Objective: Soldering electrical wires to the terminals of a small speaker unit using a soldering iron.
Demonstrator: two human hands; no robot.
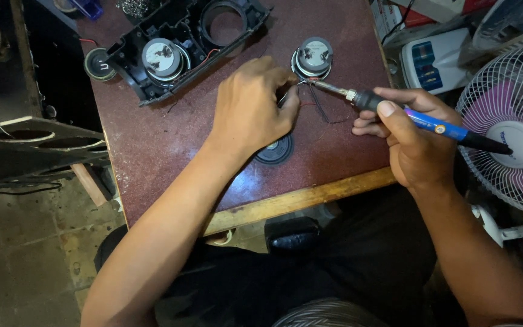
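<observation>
My right hand (416,142) grips a blue-handled soldering iron (431,125), fingers wrapped round the handle, thumb on top. Its metal tip points left and meets the lower left edge of a small round speaker (313,57) lying magnet-up on the reddish-brown table (171,139).

My left hand (252,106) is knuckles-up just left of that speaker, fingers curled in tight at the tip of the iron. Whatever they pinch is hidden under the hand; I cannot tell if it is a wire or solder. Thin dark wires (322,109) and a bit of red wire trail from the joint towards me.

A flat black disc (275,151) shows partly from under my left wrist.

Far side of table: black plastic housing (180,42), one speaker mounted in it, one round opening beside that. A loose black round part (99,63) lies just left of the housing.

To my right, off the table: a white fan (513,130) with purple blades. The iron's black cord end lies across its grille in this view.
</observation>
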